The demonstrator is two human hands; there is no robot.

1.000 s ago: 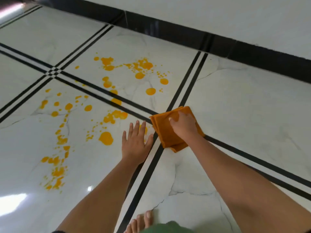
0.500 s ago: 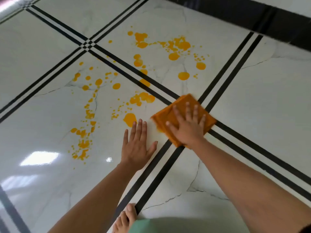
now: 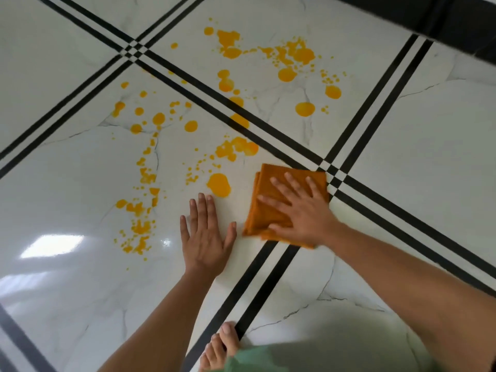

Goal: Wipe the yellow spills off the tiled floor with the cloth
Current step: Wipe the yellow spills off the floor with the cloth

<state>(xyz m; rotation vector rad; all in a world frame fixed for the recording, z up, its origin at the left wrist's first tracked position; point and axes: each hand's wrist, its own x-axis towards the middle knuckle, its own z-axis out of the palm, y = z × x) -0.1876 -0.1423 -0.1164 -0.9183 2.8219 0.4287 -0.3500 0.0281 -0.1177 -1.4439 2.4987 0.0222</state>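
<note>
Glossy white marble-look tiled floor (image 3: 429,157), crossed by paired black stripes (image 3: 268,285), seen from above by a crouching person. A folded orange cloth (image 3: 265,214) lies flat on the tile just beside a stripe crossing. The right hand (image 3: 303,213) presses down on it with fingers straight and spread, gripping nothing. The cloth looks soft, light and limp, so it is probably best driven by flat palm pressure on its middle; the layers may slide or unfold if pushed by an edge. Yellow spills (image 3: 233,149) scatter across two tiles to the left and beyond, none visibly wiped; the nearest blob (image 3: 218,185) sits just beside the cloth. The left hand (image 3: 205,237) rests flat on bare tile, fingers straight, fingertips near that blob. A bare foot (image 3: 222,342) shows at the bottom edge.
</note>
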